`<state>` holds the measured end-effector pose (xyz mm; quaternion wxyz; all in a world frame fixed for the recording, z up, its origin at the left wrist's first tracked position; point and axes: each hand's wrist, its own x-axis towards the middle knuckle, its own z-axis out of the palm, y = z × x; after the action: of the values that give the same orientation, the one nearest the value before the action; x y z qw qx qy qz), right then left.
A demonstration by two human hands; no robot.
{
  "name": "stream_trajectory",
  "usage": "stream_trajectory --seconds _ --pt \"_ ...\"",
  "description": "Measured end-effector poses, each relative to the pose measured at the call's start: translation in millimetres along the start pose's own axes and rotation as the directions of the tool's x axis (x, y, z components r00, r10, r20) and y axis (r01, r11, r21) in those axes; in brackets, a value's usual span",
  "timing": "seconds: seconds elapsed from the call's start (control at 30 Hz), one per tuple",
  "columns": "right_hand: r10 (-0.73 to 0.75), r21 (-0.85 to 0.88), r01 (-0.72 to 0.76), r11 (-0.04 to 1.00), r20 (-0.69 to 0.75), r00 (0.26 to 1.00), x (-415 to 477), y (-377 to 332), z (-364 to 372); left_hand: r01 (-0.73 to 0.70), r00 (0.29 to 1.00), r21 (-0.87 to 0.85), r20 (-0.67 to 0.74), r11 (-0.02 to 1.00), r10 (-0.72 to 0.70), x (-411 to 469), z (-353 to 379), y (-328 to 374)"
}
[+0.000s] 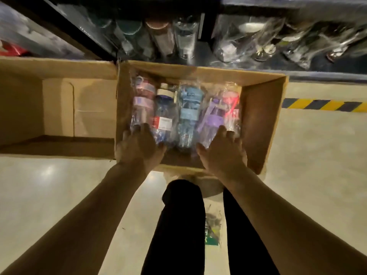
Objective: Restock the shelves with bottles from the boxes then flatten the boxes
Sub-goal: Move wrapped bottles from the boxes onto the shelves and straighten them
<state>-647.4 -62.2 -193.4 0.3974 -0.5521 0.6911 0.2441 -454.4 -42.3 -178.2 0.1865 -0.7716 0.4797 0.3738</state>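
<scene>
An open cardboard box point(258, 124) stands on the floor below the shelf. Several plastic-wrapped bottles lie side by side in it: a pink one point(142, 100), a dark blue one point(163, 112), a light blue one point(187, 110), a purple one point(213, 118) and a red one point(232, 104). My left hand point(137, 147) reaches into the box's near left, fingers laid over the bottom ends of the pink and dark blue bottles. At the near right, my right hand point(222, 153) rests its fingers on the ends of the purple and red bottles. Both thumbs are spread.
A second open box point(59, 108), with nothing in it, stands against the left of the full box. The dark shelf point(178, 36) above holds several wrapped bottles and glasses. Yellow-black floor tape point(321, 105) runs at the right. My black-clad legs point(184, 225) and a plastic bag point(213, 227) are below.
</scene>
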Motion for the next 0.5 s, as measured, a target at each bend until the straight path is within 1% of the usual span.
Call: stream_trajectory --seconds 0.1,0.17,0.2,0.27,0.33,0.43,0.5 --pt "0.131 0.168 -0.130 0.977 0.010 0.991 60.4 -2.1 40.2 0.087 0.988 -0.018 -0.128 0.996 -0.088 53.1 30.5 -14.3" --pt "0.221 0.314 -0.215 0.925 0.019 0.975 95.0 1.8 63.5 0.145 0.969 -0.062 -0.191 0.987 -0.154 79.3 49.6 -19.9" --pt "0.249 0.377 -0.242 0.894 0.030 0.968 108.8 4.8 73.8 0.166 0.963 -0.101 -0.198 0.981 -0.183 91.2 58.4 -22.6" --pt "0.242 0.436 -0.233 0.869 0.034 0.970 129.5 13.0 91.2 0.203 0.956 -0.173 -0.177 0.964 -0.233 113.1 71.6 -27.0" --pt "0.205 0.476 -0.186 0.859 0.011 0.979 144.0 20.8 104.3 0.283 0.932 -0.209 -0.170 0.936 -0.319 131.6 80.3 -28.8" --pt "0.270 0.615 -0.209 0.760 -0.006 0.963 157.1 29.4 117.0 0.404 0.877 -0.199 -0.192 0.893 -0.440 147.0 89.9 -24.3" --pt "0.291 0.662 -0.196 0.723 -0.034 0.956 163.7 34.3 121.7 0.448 0.845 -0.213 -0.216 0.868 -0.489 152.4 94.0 -21.7"
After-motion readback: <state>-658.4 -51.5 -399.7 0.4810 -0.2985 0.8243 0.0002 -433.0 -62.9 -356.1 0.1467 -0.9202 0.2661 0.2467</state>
